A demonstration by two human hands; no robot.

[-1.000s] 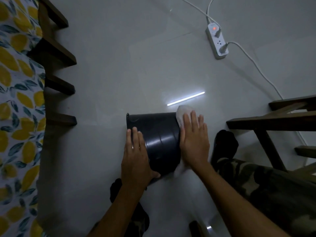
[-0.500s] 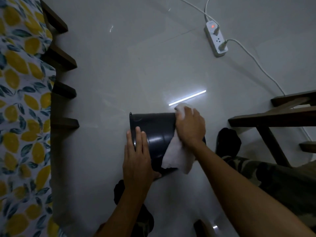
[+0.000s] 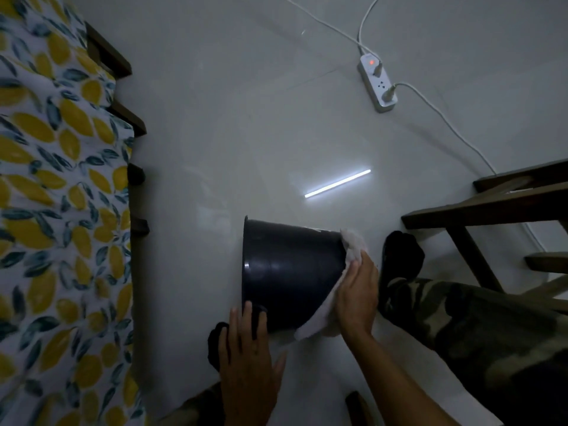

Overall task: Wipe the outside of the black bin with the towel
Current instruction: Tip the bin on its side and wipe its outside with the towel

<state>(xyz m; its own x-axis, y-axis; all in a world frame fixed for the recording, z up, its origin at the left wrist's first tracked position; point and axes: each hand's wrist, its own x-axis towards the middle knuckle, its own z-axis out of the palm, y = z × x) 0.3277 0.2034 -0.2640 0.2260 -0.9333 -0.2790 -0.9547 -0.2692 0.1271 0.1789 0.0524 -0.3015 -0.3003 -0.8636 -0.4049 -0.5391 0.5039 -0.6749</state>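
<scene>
Black bin [image 3: 292, 272]: one, with one towel [image 3: 319, 322], left hand [image 3: 249, 358], right hand [image 3: 356, 299].

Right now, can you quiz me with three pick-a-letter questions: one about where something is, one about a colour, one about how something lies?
1. Where is the towel?
A. on a hook
B. under the right hand, against the black bin
C. in a bucket

2. What colour is the power strip light?
A. red
B. blue
C. green

3. How is the black bin placed?
A. upright
B. on its side on the floor
C. hanging up

Answers: B, the right hand presses it there; A, a red dot glows; B, its rim faces sideways.
</scene>
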